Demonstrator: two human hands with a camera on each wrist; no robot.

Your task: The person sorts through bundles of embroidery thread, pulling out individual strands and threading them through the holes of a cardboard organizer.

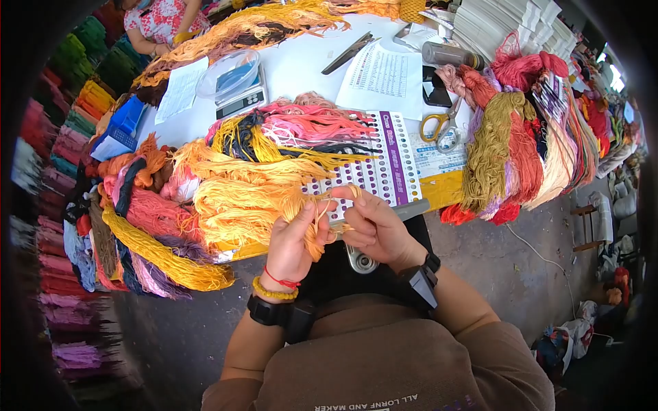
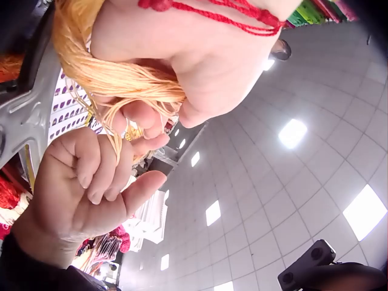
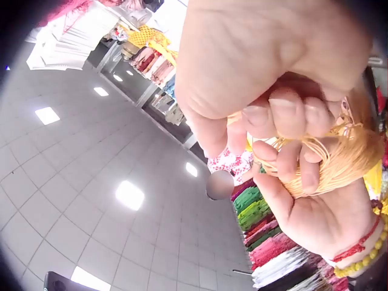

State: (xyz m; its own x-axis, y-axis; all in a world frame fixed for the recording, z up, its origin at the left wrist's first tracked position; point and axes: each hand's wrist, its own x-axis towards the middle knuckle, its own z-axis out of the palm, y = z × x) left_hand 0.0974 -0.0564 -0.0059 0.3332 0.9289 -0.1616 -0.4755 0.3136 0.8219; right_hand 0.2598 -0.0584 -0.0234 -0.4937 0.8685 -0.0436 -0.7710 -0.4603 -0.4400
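A light-orange thread skein (image 1: 315, 248) hangs in my left hand (image 1: 285, 245), whose thumb and fingers grip it just in front of the table edge. In the left wrist view the skein (image 2: 124, 77) runs through that hand, and loose strands stretch from it toward the other hand. My right hand (image 1: 378, 225) is close beside, its fingers curled around a few of these fine strands. From the right wrist view, the thread (image 3: 342, 159) passes between both hands' fingers, which partly hide it. A large pile of the same orange thread (image 1: 240, 195) lies on the table beyond my left hand.
A color card (image 1: 394, 161) with rows of dots lies past my hands. Scissors (image 1: 442, 129), a kitchen scale (image 1: 240, 101) and printed sheets (image 1: 380, 75) are farther back. Mixed skeins (image 1: 504, 147) hang over the right edge. Another person (image 1: 164, 27) sits across the table.
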